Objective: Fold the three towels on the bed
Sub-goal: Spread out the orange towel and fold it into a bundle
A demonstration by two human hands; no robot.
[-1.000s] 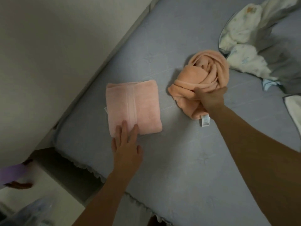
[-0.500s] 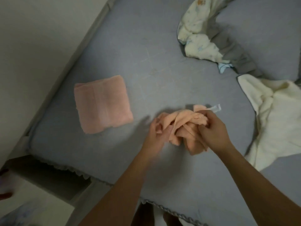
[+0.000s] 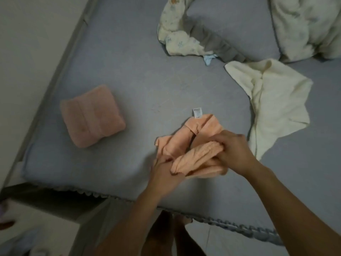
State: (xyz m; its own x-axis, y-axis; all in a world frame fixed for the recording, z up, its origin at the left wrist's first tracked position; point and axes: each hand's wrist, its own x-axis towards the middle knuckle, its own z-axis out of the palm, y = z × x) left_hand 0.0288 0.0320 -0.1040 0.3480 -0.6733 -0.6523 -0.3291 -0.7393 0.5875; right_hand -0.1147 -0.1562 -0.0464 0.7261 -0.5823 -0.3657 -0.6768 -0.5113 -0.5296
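One pink towel (image 3: 92,116) is lying folded (a neat square) left of the peach towel (image 3: 195,143), which both hands, left hand (image 3: 166,169) and right hand (image 3: 234,150), are gripping bunched; the cream towel (image 3: 276,100), right of it, is waiting unfolded.

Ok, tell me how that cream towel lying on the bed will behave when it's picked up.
The cream towel will probably be floppy: it lies rumpled, with creases and a turned-over edge. It looks light, a thin single layer on the bed, unlike the thick folded pink towel. Lifted by one corner, it would likely drape and need spreading.
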